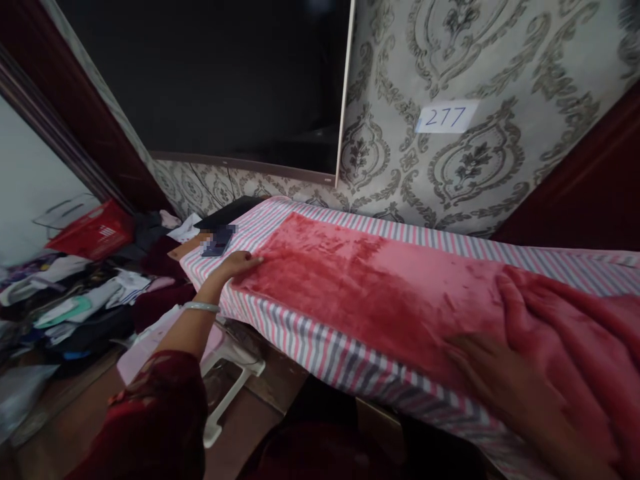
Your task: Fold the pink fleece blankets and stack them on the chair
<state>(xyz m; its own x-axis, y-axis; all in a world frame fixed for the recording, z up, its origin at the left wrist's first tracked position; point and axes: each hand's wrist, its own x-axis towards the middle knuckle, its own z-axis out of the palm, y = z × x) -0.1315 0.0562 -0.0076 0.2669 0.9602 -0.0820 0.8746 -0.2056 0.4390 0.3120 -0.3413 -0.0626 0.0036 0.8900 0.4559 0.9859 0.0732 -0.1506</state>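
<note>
A red plush cloth (360, 280) lies spread along a table covered with a pink, white and grey striped sheet (310, 350). My left hand (235, 265) lies flat with fingers stretched out on the cloth's far left end; a bangle sits on that wrist. My right hand (510, 373) rests flat with fingers spread on the cloth near its right end, where the fabric bunches into a fold (585, 333).
A dark phone-like item (216, 243) and a black flat object (230, 212) lie at the table's left end. A red basket (95, 230) and piled clothes (75, 300) fill the left floor. A white stool (225, 373) stands below. A dark screen (225, 80) and a label "277" (446, 117) are on the wall.
</note>
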